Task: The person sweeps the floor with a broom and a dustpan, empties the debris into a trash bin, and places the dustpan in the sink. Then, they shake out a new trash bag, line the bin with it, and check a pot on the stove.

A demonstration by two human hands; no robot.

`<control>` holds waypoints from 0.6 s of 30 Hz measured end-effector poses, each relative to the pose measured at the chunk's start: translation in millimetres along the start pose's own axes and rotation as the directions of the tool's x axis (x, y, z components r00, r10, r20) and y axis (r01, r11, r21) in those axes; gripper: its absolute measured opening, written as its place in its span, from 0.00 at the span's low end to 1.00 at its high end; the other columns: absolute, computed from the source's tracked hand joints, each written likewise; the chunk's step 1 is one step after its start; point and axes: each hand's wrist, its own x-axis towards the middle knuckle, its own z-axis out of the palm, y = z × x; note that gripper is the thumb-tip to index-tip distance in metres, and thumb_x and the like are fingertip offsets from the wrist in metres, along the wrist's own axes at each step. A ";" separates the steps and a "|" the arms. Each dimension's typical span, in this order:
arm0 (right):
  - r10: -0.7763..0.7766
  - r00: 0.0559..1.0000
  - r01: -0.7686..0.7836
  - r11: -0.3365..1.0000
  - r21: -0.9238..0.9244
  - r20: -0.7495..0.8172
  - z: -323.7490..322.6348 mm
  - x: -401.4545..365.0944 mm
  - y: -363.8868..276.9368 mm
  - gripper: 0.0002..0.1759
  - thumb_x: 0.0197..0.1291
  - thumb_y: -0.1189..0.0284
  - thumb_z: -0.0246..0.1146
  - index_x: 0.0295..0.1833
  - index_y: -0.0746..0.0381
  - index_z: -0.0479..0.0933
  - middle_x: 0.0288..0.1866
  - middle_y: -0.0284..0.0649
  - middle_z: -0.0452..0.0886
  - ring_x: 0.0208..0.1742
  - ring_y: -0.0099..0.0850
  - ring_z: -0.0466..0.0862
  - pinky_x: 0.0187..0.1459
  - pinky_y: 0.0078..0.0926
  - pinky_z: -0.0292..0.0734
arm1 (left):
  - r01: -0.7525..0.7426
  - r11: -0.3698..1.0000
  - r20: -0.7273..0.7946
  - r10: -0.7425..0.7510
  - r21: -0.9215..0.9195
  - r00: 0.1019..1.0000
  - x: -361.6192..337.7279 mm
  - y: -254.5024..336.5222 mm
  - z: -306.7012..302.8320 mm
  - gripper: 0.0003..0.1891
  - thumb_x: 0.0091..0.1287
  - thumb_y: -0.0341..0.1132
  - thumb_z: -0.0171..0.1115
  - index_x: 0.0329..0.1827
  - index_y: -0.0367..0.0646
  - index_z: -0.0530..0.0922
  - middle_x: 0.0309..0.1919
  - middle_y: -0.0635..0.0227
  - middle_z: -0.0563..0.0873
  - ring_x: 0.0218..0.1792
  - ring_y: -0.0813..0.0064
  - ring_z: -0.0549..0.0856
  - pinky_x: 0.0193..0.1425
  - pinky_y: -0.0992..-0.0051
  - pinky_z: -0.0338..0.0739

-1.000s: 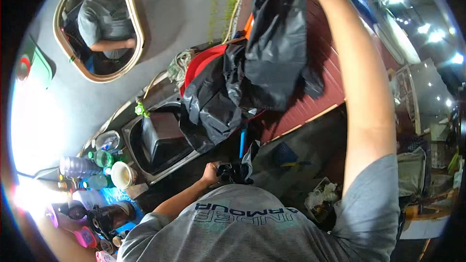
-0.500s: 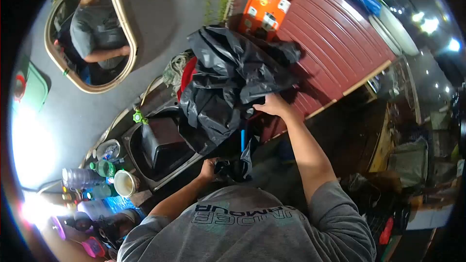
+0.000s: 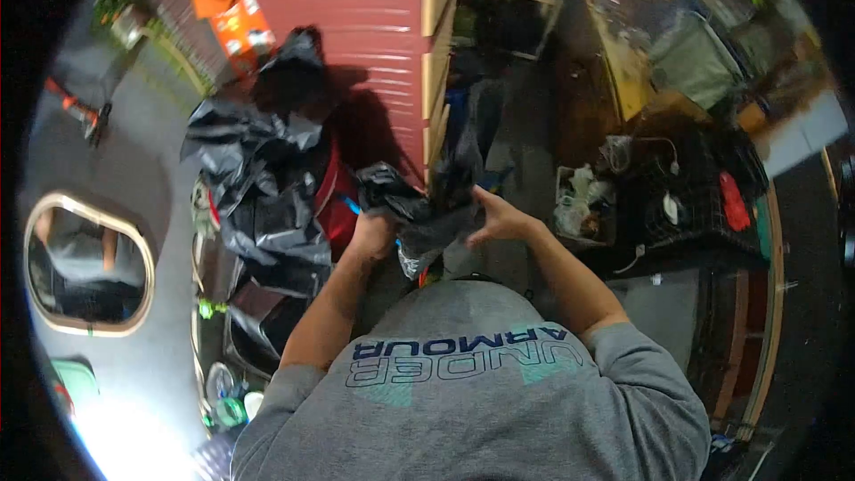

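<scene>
A crumpled black plastic bag (image 3: 434, 224) hangs in front of my waist, blurred by motion. My left hand (image 3: 372, 233) is closed on its left side. On the other side my right hand (image 3: 501, 217) grips the bag's edge, thumb and fingers curved around it; the fingertips are partly hidden. A dark strip of the bag stretches up beyond my hands. Left of my left hand, a larger heap of black plastic (image 3: 267, 187) partly covers a red item (image 3: 337, 205). A small bright blue piece (image 3: 351, 204) shows beside my left wrist.
A ribbed red panel (image 3: 356, 27) with a wooden edge stands ahead. An orange box (image 3: 242, 34) is behind the heap. A framed mirror (image 3: 89, 264) is on the grey wall at left. A white basket (image 3: 585, 205) and a black wire crate (image 3: 704, 191) sit at right.
My view and body have turned right, away from the sink. My right hand has left the large black heap and come to the bag at my waist, beside my left hand.
</scene>
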 end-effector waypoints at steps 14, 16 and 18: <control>-0.233 0.738 0.434 0.882 0.181 -0.633 -44.2 -82.9 2.8 0.25 0.50 0.68 0.78 0.51 0.69 0.80 0.40 0.38 0.87 0.40 0.18 0.80 0.45 0.25 0.77 | -0.607 0.705 0.529 0.379 0.367 0.760 42.4 145.0 199.6 0.53 0.53 0.26 0.72 0.80 0.41 0.47 0.78 0.53 0.55 0.71 0.62 0.67 0.67 0.67 0.69; -0.174 0.731 0.339 0.932 0.129 -0.660 -52.3 -112.0 -23.0 0.25 0.50 0.69 0.77 0.51 0.70 0.80 0.41 0.38 0.87 0.40 0.18 0.80 0.44 0.25 0.77 | -0.627 0.576 0.651 0.202 0.525 0.731 42.0 158.2 226.0 0.49 0.54 0.30 0.73 0.78 0.41 0.53 0.74 0.53 0.62 0.66 0.62 0.73 0.56 0.68 0.75; -0.274 0.656 0.417 0.908 0.036 -0.703 -53.2 -102.4 3.3 0.24 0.50 0.69 0.77 0.50 0.70 0.80 0.40 0.37 0.87 0.39 0.18 0.79 0.44 0.24 0.77 | -0.653 0.391 0.707 0.009 0.648 0.707 48.3 152.4 240.8 0.46 0.54 0.35 0.75 0.76 0.40 0.60 0.71 0.53 0.69 0.61 0.62 0.80 0.46 0.69 0.81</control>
